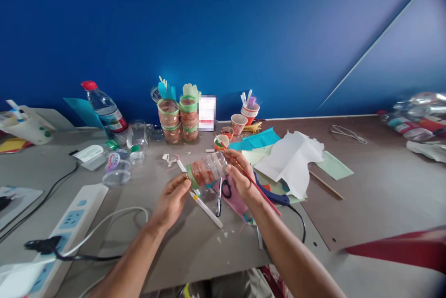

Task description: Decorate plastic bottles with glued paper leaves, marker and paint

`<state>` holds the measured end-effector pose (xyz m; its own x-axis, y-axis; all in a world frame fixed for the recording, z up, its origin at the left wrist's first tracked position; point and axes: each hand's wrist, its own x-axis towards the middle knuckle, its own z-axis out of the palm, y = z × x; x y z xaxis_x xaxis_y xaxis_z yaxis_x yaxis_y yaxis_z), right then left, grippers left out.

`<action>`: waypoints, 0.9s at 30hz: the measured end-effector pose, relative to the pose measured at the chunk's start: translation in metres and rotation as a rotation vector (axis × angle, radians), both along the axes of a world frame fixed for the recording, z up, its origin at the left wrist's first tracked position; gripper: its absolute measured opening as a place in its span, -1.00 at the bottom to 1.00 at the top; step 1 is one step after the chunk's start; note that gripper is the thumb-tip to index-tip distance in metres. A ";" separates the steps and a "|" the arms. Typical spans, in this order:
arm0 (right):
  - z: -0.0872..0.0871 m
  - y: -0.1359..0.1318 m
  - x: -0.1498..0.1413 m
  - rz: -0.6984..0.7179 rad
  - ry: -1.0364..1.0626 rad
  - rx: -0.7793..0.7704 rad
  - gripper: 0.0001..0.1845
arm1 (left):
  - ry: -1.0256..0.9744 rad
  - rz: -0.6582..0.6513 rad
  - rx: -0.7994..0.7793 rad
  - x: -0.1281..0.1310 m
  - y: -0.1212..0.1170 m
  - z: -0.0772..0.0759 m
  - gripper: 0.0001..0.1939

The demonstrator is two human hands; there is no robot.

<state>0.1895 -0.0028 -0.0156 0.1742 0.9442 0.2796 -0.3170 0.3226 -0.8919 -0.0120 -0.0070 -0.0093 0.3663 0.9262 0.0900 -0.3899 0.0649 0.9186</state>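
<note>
A clear plastic bottle piece (208, 169), partly coated reddish brown and with a green band at its left end, lies sideways between my hands above the desk. My left hand (174, 196) pinches the green end between thumb and fingers. At the clear end, my right hand (242, 177) is closed on the bottle and also holds a thin red paintbrush (265, 196), whose handle slants down along the forearm. Below are a white marker (207, 210), a black pen (219, 198) and black-handled scissors (226, 188). A small paint cup (221, 142) stands just behind the bottle.
Two decorated bottle containers (168, 119) stand by the blue wall, with paper cups (239, 124) to their right. White paper (289, 161) and a blue-handled tool (273, 196) lie right. Loose bottles (116, 168) and a power strip (69, 228) with cables occupy the left.
</note>
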 end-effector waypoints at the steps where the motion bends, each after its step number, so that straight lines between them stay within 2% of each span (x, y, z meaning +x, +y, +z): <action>1: 0.001 0.000 0.000 0.006 -0.022 0.003 -0.52 | -0.011 0.032 -0.028 0.000 0.001 0.001 -0.73; 5: 0.005 -0.003 0.005 -0.121 -0.096 0.078 -0.57 | -0.046 0.193 -0.086 0.001 0.008 -0.004 -0.75; 8: 0.009 -0.006 0.008 -0.197 -0.026 0.122 -0.71 | 0.024 0.300 -0.047 -0.001 0.016 -0.012 -0.74; 12: 0.009 -0.012 0.005 -0.077 0.049 0.112 -0.68 | 0.212 0.415 0.082 -0.007 0.026 -0.019 -0.74; 15: 0.007 -0.018 -0.001 0.001 -0.040 0.056 -0.65 | 0.388 0.483 0.170 -0.011 0.027 -0.020 -0.74; 20: 0.005 -0.023 -0.008 0.042 -0.162 0.049 -0.67 | 0.536 0.512 0.278 -0.013 0.024 -0.019 -0.74; 27: 0.007 -0.020 -0.012 0.053 -0.145 0.004 -0.70 | 0.640 0.515 0.306 -0.010 0.020 -0.022 -0.73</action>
